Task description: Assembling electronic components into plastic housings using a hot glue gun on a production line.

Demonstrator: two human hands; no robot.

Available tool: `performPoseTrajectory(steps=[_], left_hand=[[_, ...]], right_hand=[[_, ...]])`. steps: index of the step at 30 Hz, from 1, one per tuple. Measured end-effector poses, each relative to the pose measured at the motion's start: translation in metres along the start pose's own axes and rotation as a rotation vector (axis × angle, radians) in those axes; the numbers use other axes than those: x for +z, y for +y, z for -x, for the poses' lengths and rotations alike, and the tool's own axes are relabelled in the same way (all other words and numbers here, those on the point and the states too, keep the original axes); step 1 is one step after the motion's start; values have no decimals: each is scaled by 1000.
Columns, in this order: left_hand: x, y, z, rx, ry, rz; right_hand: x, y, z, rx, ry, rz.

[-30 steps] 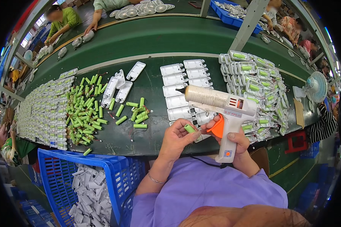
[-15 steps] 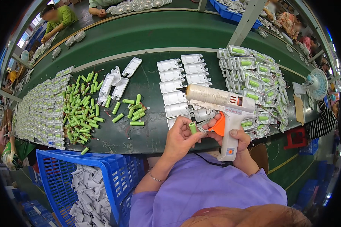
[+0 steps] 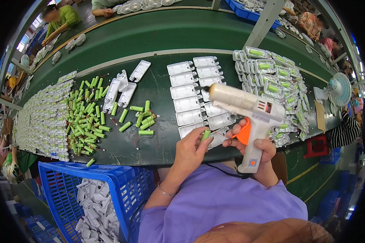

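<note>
1. A bare strip of the table (image 3: 158, 146) runs along its near edge, between the loose green cells (image 3: 144, 121) and the white trays (image 3: 190, 103) — hands could pass there.
2. To the left, a dense heap of green cells (image 3: 85, 117) blocks the surface.
3. The glue gun (image 3: 251, 117) in the right hand (image 3: 255, 148) hangs over the near trays, covering them.
4. On the right, filled trays (image 3: 271, 77) are packed tight — no gap.
5. A blue basket (image 3: 89, 194) stands against the table's near edge at the left.

Lavender short-sleeved top (image 3: 219, 206) fills the lower view, sleeves ending above the elbows. Both forearms bare. A thin bracelet (image 3: 164, 189) rings the left wrist. No gloves on left hand (image 3: 192, 149) or right hand (image 3: 258, 150).
</note>
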State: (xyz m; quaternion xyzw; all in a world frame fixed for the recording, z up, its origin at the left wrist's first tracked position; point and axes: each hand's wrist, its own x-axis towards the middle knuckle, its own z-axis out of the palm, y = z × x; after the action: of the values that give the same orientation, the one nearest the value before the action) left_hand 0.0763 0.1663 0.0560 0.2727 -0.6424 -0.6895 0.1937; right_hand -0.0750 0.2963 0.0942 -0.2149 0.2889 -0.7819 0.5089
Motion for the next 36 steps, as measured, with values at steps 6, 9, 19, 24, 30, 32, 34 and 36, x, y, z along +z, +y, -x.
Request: performPoseTrajectory(steps=[6,9,19,24,30,32,34,36], left_hand=[[7,-3,9,312,47,-515],[1,-11,3,285,16,-446],[9,-8,-2,338,53,-520],[-12,-20,-2,210,89,-411],[-26,-19,-2,-34,69,82],[-25,-21,-3,-46,69,100],[-26,-22,-4,-55,59,122],[-28,-24,-3,-73,39,134]], right_hand=[[15,-5,15,30,75,104],[15,-5,9,48,174,96],[14,-9,22,25,177,181],[13,-31,39,35,373,416],[2,-48,66,199,423,586],[0,-48,66,275,420,612],[-2,-51,66,311,379,589],[-4,-52,66,348,340,570]])
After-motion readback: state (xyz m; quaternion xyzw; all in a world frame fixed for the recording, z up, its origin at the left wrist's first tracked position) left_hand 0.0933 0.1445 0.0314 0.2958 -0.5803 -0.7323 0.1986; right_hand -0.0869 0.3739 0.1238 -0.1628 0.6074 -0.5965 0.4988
